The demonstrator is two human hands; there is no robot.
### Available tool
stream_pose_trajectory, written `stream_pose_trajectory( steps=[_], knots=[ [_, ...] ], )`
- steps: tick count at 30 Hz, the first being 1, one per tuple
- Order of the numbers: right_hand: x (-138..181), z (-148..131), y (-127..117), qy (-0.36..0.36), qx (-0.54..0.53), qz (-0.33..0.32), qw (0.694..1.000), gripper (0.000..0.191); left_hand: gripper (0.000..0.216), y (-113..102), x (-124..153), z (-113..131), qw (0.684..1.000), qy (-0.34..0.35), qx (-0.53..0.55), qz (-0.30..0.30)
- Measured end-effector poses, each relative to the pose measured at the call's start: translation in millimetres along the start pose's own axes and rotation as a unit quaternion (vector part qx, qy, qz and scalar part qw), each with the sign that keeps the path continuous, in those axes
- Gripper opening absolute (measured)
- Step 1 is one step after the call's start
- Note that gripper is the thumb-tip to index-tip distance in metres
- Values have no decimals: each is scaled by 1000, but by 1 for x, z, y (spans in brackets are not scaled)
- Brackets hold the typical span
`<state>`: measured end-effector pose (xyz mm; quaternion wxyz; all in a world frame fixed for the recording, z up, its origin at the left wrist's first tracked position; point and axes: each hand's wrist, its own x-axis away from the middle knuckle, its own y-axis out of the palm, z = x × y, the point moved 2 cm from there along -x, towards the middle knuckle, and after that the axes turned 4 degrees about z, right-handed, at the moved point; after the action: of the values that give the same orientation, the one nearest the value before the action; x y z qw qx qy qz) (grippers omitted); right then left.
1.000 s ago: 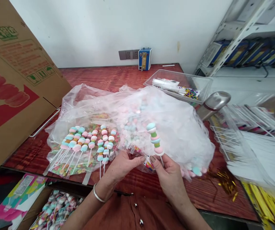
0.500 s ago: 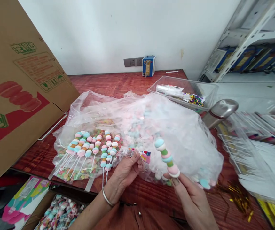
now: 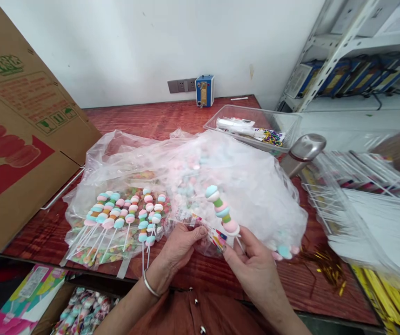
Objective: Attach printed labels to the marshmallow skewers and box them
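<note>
My left hand pinches a small clear plastic wrapper with a colourful printed end. In my right hand is a marshmallow skewer, its blue, white, pink and green pieces tilted up to the left; the stick is partly hidden by the fingers. The right thumb reaches the wrapper's printed end. To the left, several other marshmallow skewers lie on a clear bag of small coloured candies. Behind my hands spreads a large translucent plastic bag with pastel marshmallows inside.
A cardboard box stands at the left. A clear tray, a steel flask and a basket of white sticks line the right. Gold tinsel ties lie near the front right. Below left, an open box holds wrapped candies.
My right hand has brought the marshmallow skewer left, close to my left hand, and its thumb now meets the wrapper's printed end. The whole view has shifted slightly to the right.
</note>
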<state>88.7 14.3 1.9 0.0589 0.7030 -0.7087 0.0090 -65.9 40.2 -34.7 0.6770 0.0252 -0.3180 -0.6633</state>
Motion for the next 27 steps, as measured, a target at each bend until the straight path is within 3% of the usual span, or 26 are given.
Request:
stream_pose_trajectory(
  steps=[4,8,11,14,21,27],
  knots=[
    [-3,7,-3,-65,161,15,985,18,28,3,2,1,998,24,-58,-29],
    [-2,16,-11,-143,286,81,944,24,26,8,5,5,994,33,-100,-34],
    [0,17,-12,-198,328,81,920,24,28,8,6,4,990,23,-132,-41],
    [-1,16,-10,-209,330,50,919,24,28,6,5,1,991,18,-124,-40],
    [-3,4,-16,-88,208,17,974,21,37,0,0,-6,998,-34,40,-43],
    [20,-10,-53,-176,301,-2,937,24,40,-19,-11,-1,992,-19,125,16]
  ],
)
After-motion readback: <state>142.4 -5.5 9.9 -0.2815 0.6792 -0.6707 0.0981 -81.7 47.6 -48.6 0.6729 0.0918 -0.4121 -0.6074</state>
